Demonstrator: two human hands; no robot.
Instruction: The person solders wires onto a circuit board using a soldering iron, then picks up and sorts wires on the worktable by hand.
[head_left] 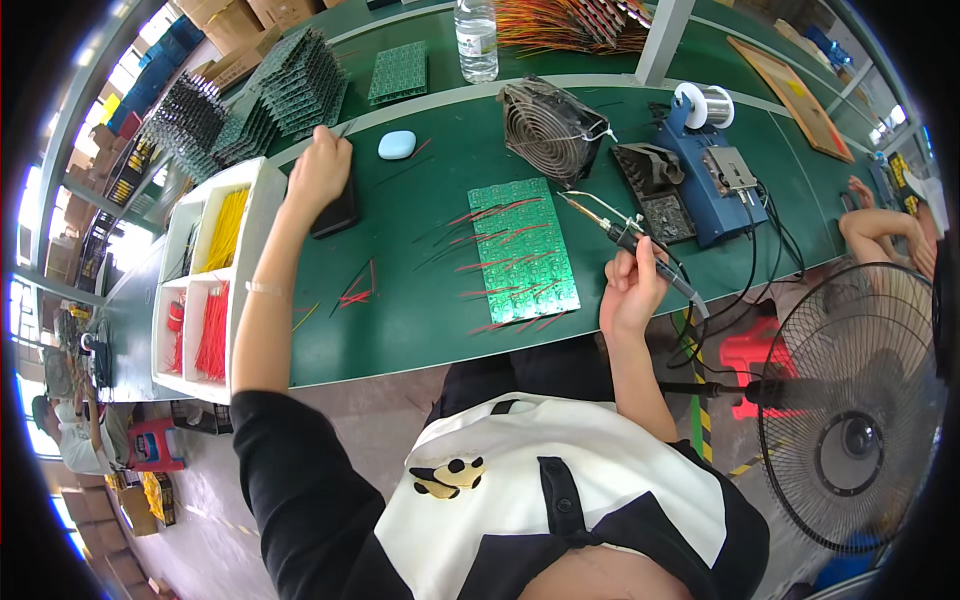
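My right hand (632,288) is closed around a soldering iron (624,237), which has a thin metal tube beside its tip. The tip points left, close to the upper right corner of a green circuit board panel (545,265). Short red and black wires (505,262) stick out leftward from rows across that panel. Farther left, my left hand (322,165) is closed above a black flat object (341,212) on the table. Whatever its fingers hold is hidden. A white divided box (263,215) with yellow, red and black wires stands beside my left forearm.
A small black fan (553,135) and a blue solder feeder (705,175) with a solder spool (706,105) stand behind the panel. A light-blue case (397,145), loose wires (357,290), a water bottle (477,45) and stacked boards (300,85) are around. A large fan (850,420) stands right.
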